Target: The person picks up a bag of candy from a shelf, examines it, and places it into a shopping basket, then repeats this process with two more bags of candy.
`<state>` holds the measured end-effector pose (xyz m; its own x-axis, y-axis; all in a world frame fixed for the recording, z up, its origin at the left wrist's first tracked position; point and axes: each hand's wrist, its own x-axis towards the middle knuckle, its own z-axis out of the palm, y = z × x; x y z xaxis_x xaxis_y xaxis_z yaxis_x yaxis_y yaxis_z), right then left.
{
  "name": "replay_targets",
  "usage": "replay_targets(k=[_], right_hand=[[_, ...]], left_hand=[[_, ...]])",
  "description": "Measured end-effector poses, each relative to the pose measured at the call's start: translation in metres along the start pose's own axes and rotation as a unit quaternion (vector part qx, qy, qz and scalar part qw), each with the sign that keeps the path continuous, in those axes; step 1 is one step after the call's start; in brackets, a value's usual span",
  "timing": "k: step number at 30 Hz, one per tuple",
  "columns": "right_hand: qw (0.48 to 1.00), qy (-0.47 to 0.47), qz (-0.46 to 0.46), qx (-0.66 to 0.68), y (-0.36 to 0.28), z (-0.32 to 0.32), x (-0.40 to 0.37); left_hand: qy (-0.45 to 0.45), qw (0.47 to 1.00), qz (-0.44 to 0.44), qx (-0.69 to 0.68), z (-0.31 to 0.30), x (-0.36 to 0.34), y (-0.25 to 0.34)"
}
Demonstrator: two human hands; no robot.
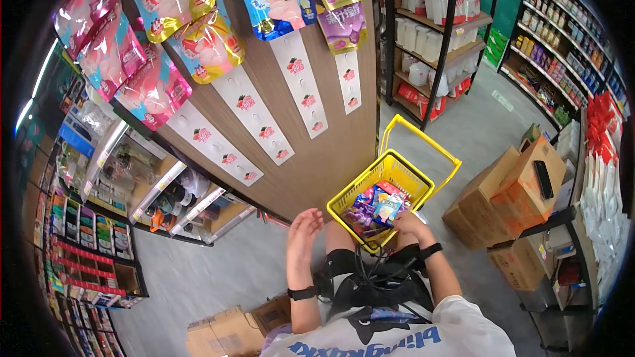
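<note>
My left hand (305,230) is raised in front of the wooden display panel, to the left of the basket. Its fingers are loosely bent and apart, with nothing in them. The yellow shopping basket (336,218) stands before my knees, its handle tilted away to the right. Inside lie several small candy bags in purple, blue and pink. My right hand (411,225) reaches over the basket's near right side. Its fingers are closed at the edge of a blue and white candy bag (386,211); the fingertips are partly hidden.
Candy bags (155,86) hang in columns on the wooden panel (331,165), above white strips with hooks. Cardboard boxes (486,192) are stacked at the right, with a dark phone-like object (544,180) on one. A black-framed rack (440,63) stands behind. Shelves (155,192) line the left.
</note>
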<state>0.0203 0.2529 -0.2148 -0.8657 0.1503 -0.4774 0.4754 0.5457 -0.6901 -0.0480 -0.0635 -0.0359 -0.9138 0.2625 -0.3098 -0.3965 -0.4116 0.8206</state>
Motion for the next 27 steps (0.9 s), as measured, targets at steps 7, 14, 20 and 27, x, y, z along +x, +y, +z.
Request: replay_targets(k=[7, 14, 20, 27], right_hand=[[0.959, 0.084, 0.048, 0.265, 0.022, -0.069, -0.073], [0.885, 0.258, 0.11, 0.371, 0.062, -0.109, -0.144], [0.868, 0.288, 0.149, 0.376, 0.08, -0.102, -0.169], [0.881, 0.265, 0.165, 0.354, 0.069, -0.1, -0.172]], left_hand=[[-0.009, 1.0, -0.009, 0.017, 0.013, -0.003, 0.0], [-0.11, 0.984, 0.073, 0.122, 0.08, 0.022, 0.058], [-0.178, 0.933, 0.209, 0.231, 0.172, 0.059, 0.129], [-0.131, 0.921, 0.186, 0.317, 0.231, 0.138, 0.156]])
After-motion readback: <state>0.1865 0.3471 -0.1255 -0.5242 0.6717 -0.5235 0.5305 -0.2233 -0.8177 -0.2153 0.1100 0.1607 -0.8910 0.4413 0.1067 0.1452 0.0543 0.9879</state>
